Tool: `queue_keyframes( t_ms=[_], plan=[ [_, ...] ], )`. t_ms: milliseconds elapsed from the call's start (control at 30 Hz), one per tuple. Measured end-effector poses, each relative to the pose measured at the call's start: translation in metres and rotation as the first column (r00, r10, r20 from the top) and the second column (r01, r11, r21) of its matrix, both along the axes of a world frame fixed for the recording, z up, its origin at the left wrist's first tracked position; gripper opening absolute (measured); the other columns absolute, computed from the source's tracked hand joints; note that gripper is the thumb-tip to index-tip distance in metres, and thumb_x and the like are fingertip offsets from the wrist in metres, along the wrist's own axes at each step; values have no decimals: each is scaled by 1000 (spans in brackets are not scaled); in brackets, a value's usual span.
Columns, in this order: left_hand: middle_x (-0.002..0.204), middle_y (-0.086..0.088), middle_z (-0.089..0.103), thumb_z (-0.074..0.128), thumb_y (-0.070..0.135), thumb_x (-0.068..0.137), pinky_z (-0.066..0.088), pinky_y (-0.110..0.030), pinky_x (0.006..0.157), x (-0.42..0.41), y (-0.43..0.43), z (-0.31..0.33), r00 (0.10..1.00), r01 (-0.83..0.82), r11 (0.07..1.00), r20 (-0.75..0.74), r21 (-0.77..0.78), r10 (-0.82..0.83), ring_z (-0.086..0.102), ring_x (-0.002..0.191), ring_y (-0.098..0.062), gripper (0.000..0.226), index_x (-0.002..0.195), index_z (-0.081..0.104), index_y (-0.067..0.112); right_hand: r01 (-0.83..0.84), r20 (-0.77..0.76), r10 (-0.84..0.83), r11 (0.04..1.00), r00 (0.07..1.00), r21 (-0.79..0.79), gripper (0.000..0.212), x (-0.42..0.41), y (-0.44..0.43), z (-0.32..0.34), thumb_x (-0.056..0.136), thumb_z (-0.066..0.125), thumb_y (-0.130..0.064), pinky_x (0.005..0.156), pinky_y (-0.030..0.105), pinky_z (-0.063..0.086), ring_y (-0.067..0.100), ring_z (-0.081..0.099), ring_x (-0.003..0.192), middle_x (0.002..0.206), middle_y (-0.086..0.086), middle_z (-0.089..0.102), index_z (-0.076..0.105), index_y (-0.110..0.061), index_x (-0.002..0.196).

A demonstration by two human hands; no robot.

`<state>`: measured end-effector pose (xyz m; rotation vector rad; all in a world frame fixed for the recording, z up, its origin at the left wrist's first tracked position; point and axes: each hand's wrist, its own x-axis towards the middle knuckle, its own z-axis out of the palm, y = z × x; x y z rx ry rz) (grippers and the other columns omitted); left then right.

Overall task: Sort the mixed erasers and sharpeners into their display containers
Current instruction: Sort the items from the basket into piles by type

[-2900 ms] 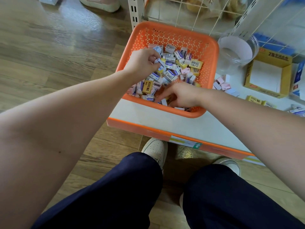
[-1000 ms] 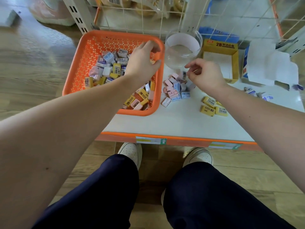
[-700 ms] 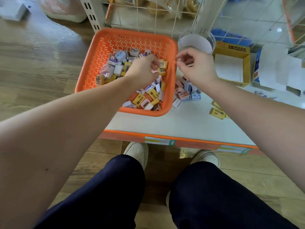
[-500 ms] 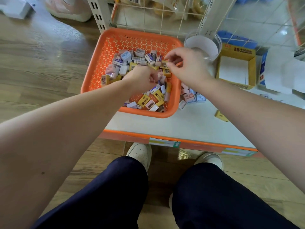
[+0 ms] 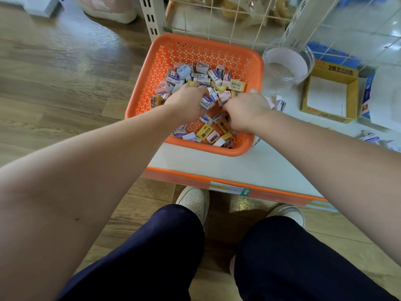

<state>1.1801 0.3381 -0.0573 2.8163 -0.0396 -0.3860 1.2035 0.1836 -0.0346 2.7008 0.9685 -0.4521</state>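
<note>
Our left hand (image 5: 186, 98) and right hand (image 5: 245, 111) were both knuckles-up in the orange perforated basket (image 5: 195, 46), fingers curled down into the mixed erasers and sharpeners (image 5: 201, 77). The fingertips were buried, so we could not tell whether either hand pinched a piece.

The pile lay directly beneath both hands. The display containers lay to the right. The clear round jar (image 5: 286, 61) stood just beside the basket's far-right corner, and the yellow cardboard display box (image 5: 329, 71) stood further right on the white shelf board (image 5: 217, 164). We judged the right hand the nearer one for carrying pieces across. A few loose pieces (image 5: 280, 103) lay on the board just beside the basket's right wall.

A yellow eraser (image 5: 204, 132) near the basket's near wall lay with its long axis running from near-left to far-right. It read "2B", as did both printed walls of the box. Several wrappers showed barcodes, but the smaller characters were too fine to read.
</note>
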Motion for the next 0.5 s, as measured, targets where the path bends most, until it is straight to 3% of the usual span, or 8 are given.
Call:
queue_keyframes(
  t_ms=[67,233,333,500],
  plan=[
    [136,-10,45,57,23,91,42,-42,94,0,1,-2,1000,-12,1000,15,-3,12,39,127,-27,49,138,43,15,-5,34,7,999,999,-53,19,-2,3,0,84,54,-13,89,34,31,24,54,103,105,2,60,54,-19,102],
    [141,-7,44,55,24,93,40,-46,101,2,-3,-8,1000,-3,999,-16,39,4,31,132,-27,51,141,40,18,17,113,-4,993,994,-113,29,-6,6,0,86,52,-14,95,34,31,24,51,111,116,3,59,58,-15,115],
    [139,-6,46,52,28,95,42,-47,97,2,-7,-9,999,5,995,-41,96,-1,28,133,-27,46,139,43,19,12,137,5,992,991,-125,34,-8,6,-3,86,52,-16,97,35,30,24,48,115,121,4,57,56,-14,120],
    [125,-8,53,46,25,95,43,-42,83,-1,-11,-12,999,-48,991,11,125,47,34,126,-26,36,129,50,16,15,175,-2,997,985,-70,23,-10,4,-3,85,54,-17,92,36,33,25,52,106,110,6,60,61,-15,106]
  ],
)
